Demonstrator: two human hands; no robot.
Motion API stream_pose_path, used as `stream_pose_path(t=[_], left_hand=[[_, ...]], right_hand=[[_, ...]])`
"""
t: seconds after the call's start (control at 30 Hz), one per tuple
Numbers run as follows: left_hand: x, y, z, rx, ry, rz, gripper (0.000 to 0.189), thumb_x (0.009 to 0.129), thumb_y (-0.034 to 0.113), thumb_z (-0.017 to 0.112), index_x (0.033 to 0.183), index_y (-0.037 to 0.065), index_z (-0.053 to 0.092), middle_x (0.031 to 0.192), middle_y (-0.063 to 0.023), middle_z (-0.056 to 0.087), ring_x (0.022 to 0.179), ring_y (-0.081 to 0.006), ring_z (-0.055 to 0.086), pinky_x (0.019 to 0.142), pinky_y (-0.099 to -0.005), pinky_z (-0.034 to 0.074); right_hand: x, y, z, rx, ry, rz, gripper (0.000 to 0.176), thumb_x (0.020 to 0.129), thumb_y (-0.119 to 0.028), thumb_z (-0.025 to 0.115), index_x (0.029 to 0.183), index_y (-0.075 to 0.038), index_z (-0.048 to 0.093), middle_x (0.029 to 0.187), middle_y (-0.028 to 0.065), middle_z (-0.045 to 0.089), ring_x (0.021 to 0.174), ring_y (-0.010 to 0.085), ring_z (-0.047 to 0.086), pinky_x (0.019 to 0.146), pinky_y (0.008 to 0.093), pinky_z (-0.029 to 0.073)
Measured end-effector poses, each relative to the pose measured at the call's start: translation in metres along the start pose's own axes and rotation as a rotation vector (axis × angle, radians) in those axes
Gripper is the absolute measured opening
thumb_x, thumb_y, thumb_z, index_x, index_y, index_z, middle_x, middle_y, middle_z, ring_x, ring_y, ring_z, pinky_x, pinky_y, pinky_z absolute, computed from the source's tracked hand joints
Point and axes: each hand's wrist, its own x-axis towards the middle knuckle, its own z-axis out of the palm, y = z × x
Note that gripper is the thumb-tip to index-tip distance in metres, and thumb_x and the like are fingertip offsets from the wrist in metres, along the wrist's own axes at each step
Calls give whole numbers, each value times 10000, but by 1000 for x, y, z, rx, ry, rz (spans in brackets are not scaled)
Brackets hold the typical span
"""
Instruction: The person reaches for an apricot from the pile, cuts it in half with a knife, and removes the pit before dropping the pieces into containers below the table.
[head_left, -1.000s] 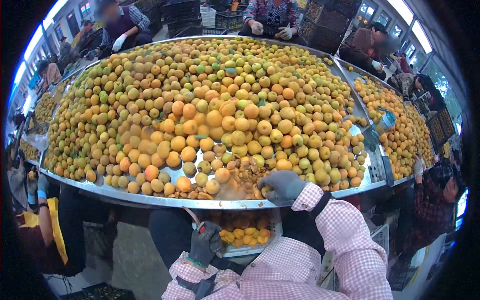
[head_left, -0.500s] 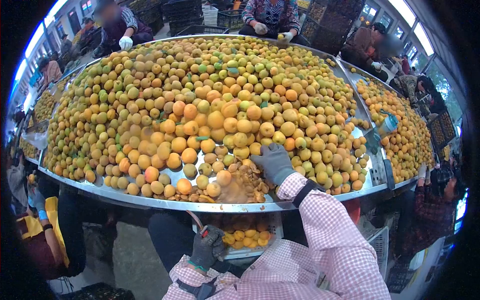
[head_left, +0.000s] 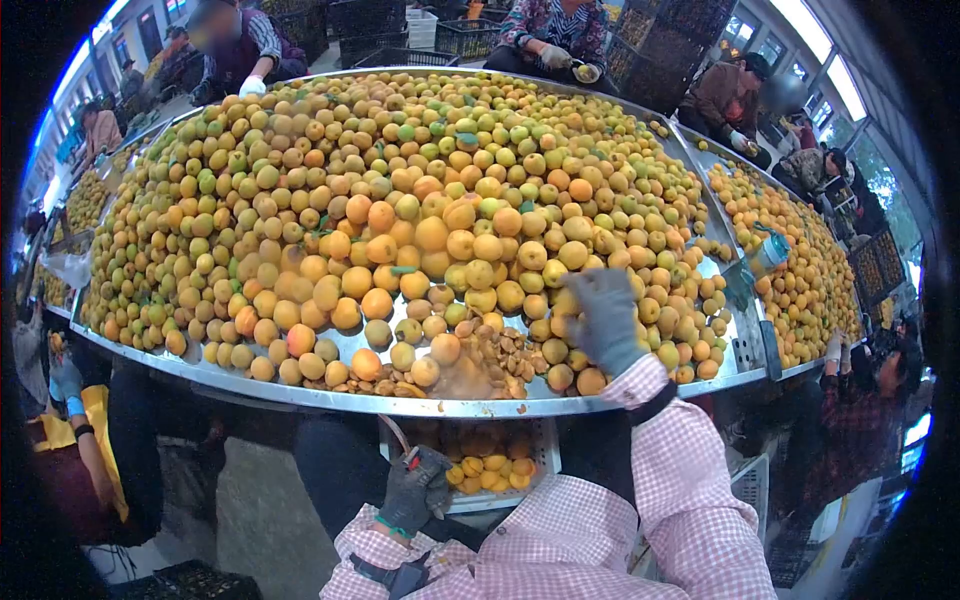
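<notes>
Head view: my right hand (head_left: 607,318) has moved rightward from the scraps (head_left: 492,362), so the worktop's (head_left: 450,408) heaped fruit (head_left: 573,254) is nearest it — whether it grips any, I cannot tell; my left hand (head_left: 414,495) clenches a tool (head_left: 412,459).

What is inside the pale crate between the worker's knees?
Apricots lie in the pale crate: bright orange-yellow ones toward the front, dimmer ones in shadow near the metal table's rim. Whatever lies beneath the top fruit, and the crate's floor, is hidden.
</notes>
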Motion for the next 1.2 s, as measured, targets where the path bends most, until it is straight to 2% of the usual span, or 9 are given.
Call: stream_pose_path(t=[0.17,0.23,0.33,0.43,0.57,0.77,0.97,1.13,1.2], left_hand=[[6,0,-3,-35,-10,-7,145,876,184,592,818,52,573,552,-7,449,401,-106,417,361,-240,332],[9,-2,-1,-40,15,-9,142,860,178,608,815,45,582,539,-12,442,395,-117,431,355,-254,353],[10,-3,2,112,10,24,130,856,169,609,824,47,580,545,-9,447,396,-112,427,354,-252,346],[8,-3,-2,155,31,45,130,851,171,615,830,46,582,558,-9,462,400,-108,430,359,-248,347],[5,6,-2,39,-4,-12,114,853,160,600,828,51,579,601,-4,490,426,-95,442,381,-234,353],[9,-1,-2,96,-20,-32,107,854,153,603,817,56,580,585,-1,480,418,-94,438,374,-235,347],[6,2,-1,87,8,-25,82,847,127,591,814,53,579,622,-9,514,443,-100,469,399,-237,382],[12,-5,-7,151,28,18,115,838,153,623,807,57,568,591,-10,493,423,-103,455,388,-247,379],[11,-6,-9,23,-37,-66,123,841,195,635,830,75,611,564,20,464,443,-78,424,392,-216,300]], right_hand=[[11,7,-9,23,250,16,352,629,-147,704,970,-144,617,933,106,586,939,329,536,824,452,401],[18,-7,28,439,-112,-64,298,686,-198,685,968,-132,613,956,146,604,923,347,570,809,427,436],[29,-46,74,403,-329,-18,472,697,-188,735,1127,-137,547,985,159,628,888,333,610,798,409,469],[36,-74,68,304,-628,446,541,689,-258,755,1150,-95,523,1041,154,613,955,330,591,821,406,464],[0,-65,70,470,-481,239,556,636,-283,791,1094,-91,541,1074,155,581,989,319,567,810,400,463],[4,-44,26,406,240,36,427,620,-86,749,1002,-102,558,921,110,539,873,310,540,764,405,442],[10,0,-7,-64,278,84,382,671,-107,677,1044,-128,593,986,139,551,898,329,548,788,397,459],[28,-75,57,704,-169,-185,377,708,-174,723,1071,-162,621,946,77,621,893,285,591,767,376,470],[35,-119,58,281,-511,-271,475,672,-237,739,1122,-210,589,934,74,587,900,279,571,760,387,460]])
